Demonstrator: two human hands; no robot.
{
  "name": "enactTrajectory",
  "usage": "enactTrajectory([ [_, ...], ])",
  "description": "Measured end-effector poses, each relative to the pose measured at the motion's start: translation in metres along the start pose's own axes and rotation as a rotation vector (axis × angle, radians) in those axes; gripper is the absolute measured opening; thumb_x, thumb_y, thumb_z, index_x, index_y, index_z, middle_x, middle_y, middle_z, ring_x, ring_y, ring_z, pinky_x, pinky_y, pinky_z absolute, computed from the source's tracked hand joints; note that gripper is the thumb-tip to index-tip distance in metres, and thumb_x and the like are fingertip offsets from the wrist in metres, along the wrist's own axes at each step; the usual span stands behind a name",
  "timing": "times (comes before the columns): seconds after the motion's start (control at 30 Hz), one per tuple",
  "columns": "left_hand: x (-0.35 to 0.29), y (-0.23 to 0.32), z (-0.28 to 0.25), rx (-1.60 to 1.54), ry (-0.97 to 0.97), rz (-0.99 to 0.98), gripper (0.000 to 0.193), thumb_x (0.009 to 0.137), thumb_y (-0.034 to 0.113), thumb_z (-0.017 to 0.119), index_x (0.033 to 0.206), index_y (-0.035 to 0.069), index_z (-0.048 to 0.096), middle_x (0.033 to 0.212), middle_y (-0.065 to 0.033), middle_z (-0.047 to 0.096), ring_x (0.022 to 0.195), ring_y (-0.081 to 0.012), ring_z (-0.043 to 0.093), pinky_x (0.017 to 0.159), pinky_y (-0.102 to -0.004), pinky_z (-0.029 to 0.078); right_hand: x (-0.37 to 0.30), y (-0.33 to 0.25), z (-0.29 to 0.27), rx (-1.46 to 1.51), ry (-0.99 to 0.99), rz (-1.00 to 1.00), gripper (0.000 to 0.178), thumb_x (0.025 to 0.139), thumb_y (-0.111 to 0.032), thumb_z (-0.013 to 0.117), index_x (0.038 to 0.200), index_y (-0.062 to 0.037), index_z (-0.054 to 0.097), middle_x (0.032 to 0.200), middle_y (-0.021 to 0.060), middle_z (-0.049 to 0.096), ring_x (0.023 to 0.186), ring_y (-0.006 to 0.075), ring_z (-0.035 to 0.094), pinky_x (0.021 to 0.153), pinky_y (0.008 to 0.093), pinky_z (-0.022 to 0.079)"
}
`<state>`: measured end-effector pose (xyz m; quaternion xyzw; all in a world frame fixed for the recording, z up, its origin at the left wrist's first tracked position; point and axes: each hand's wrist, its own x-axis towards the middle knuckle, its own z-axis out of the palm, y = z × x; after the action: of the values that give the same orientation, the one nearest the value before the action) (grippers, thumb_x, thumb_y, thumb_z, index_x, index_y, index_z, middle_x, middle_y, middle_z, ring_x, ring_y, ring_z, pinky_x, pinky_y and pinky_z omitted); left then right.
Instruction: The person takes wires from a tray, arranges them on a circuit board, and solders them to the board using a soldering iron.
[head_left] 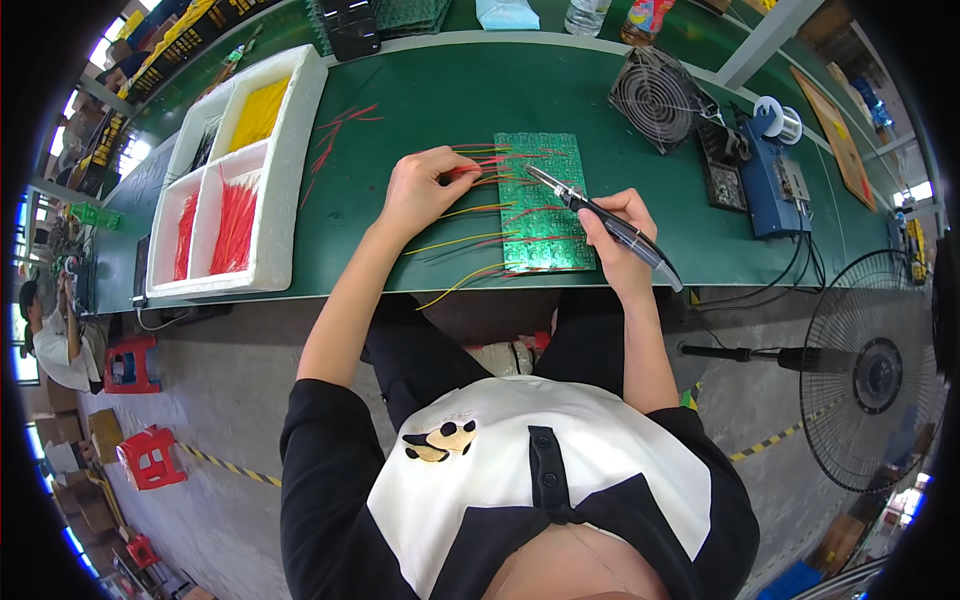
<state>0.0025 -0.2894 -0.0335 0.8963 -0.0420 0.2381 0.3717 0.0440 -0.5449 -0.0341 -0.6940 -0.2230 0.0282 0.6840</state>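
Note:
A green circuit board panel (545, 215) lies on the green workbench (420, 110), with red and yellow wires (470, 240) fanning out from its left edge. My left hand (420, 190) pinches a red wire (478, 170) against the board's upper left edge. My right hand (615, 235) grips a black soldering iron (600, 215) like a pen, its tip resting on the board's upper part close to the left fingers. The iron's cable runs off to the right.
A white foam tray (285, 150) at left holds yellow and red wire bundles. Loose red wires (335, 135) lie beside it. A small fan (655, 95), blue soldering station (772, 185) and solder spool (780, 118) stand at right. A floor fan (870, 375) stands lower right. Another person (50, 340) sits at far left.

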Motion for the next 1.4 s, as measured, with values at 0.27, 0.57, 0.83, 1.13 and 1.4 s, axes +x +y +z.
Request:
enactTrajectory([
  [0.27,-0.001,0.001,-0.002,0.021,-0.015,-0.015,0.009,0.072,0.011,0.068,0.078,0.004,0.068,0.07,-0.005,0.062,0.055,-0.0158,0.056,0.052,-0.0258,0.045,0.001,0.002,0.003,-0.022,-0.019,-0.012,0.017,0.079,-0.009,0.067,0.082,-0.0001,0.053,0.061,0.0008,0.058,0.054,0.001,0.047,0.049,0.0168,0.035],
  [0.57,0.0,0.001,-0.001,0.015,-0.012,-0.001,0.01,0.072,0.012,0.069,0.079,0.005,0.068,0.069,-0.0051,0.061,0.056,-0.0161,0.057,0.052,-0.0261,0.045,0.002,0.003,0.001,-0.042,-0.032,-0.01,0.017,0.079,-0.009,0.067,0.082,-0.0003,0.052,0.062,0.0017,0.058,0.054,0.0021,0.049,0.049,0.0172,0.036],
  [0.83,0.001,-0.001,0.0,0.027,-0.024,-0.007,0.01,0.072,0.013,0.069,0.078,0.006,0.068,0.068,-0.0051,0.059,0.055,-0.0169,0.055,0.052,-0.0272,0.044,-0.003,-0.002,-0.007,0.128,0.159,-0.093,0.017,0.079,-0.007,0.066,0.085,-0.0014,0.05,0.063,0.0021,0.055,0.053,0.0046,0.05,0.048,0.018,0.038],
  [1.13,0.0,0.004,-0.004,0.114,-0.019,0.009,0.01,0.075,0.017,0.066,0.08,0.008,0.068,0.069,-0.0028,0.059,0.057,-0.0187,0.057,0.052,-0.0284,0.044,-0.004,0.004,-0.042,0.36,0.422,-0.054,0.017,0.082,-0.009,0.064,0.086,-0.0026,0.049,0.06,0.0047,0.053,0.049,0.0064,0.044,0.045,0.017,0.033],
  [1.4,-0.011,0.012,-0.032,0.433,0.237,-0.007,0.012,0.084,0.019,0.057,0.084,0.008,0.064,0.073,-0.0043,0.059,0.059,-0.0227,0.057,0.052,-0.0317,0.044,-0.003,0.006,-0.039,0.304,0.52,-0.007,0.015,0.082,-0.008,0.063,0.086,-0.0014,0.05,0.06,0.0057,0.055,0.046,0.0067,0.045,0.045,0.0179,0.035],
])
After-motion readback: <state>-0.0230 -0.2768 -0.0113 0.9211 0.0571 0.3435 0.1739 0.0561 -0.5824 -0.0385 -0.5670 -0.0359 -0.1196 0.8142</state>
